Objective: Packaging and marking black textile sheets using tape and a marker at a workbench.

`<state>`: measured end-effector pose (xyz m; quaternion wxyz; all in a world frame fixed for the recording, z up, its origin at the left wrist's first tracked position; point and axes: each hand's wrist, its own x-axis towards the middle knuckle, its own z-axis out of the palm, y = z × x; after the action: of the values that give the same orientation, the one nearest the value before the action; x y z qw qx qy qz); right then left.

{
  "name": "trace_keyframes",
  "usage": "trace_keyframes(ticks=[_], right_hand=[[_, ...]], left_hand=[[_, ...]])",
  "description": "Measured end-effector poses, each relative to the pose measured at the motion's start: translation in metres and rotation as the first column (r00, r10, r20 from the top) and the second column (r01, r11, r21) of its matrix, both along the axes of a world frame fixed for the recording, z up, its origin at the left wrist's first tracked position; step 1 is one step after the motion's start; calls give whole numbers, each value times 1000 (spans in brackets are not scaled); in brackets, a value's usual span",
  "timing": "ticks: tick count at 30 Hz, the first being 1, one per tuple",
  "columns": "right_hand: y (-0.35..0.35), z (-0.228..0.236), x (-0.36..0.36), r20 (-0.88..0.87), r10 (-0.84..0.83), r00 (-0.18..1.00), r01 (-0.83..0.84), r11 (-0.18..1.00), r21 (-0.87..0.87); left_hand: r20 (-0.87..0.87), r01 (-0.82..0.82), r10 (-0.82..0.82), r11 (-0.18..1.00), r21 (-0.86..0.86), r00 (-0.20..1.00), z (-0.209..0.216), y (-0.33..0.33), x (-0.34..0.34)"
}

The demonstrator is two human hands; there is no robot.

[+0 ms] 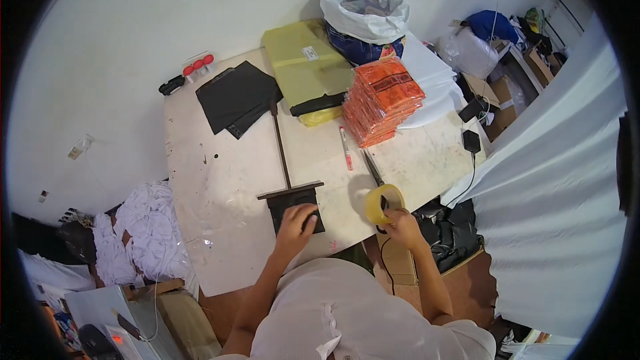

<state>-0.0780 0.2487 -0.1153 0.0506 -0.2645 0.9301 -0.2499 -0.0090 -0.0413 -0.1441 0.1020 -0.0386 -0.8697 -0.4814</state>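
Observation:
My left hand (295, 228) rests on a small black piece (283, 208) that looks like folded fabric or plastic, its fingers loosely bent and gripping nothing I can see. Across the far edge of that piece lies the crossbar of a dark T-shaped stick (283, 153); its long stem runs away from me over the table. In my right hand (404, 228) is a wide roll of yellowish packing tape (396, 193), held by its near side at the table's front edge. Scissors (371, 165) lie just beyond the roll, their handles partly hidden by it.
Beyond lie flat black bags (237, 97), a yellow package (287, 50) and a stack of orange packets (387, 93). A red-and-white marker (346, 148) lies before the stack. At the back stands a white sack (353, 10). A black adapter (471, 141) with a cord sits at the right edge.

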Motion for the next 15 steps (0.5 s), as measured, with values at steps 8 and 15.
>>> trace_keyframes(ticks=[8,15], right_hand=[[-72,55,7,337,258,906,113,618,-778],[-105,81,18,444,487,752,275,380,-883]], left_hand=[[-143,135,-98,951,279,985,80,42,0],[-243,85,1,934,346,970,117,33,7]])
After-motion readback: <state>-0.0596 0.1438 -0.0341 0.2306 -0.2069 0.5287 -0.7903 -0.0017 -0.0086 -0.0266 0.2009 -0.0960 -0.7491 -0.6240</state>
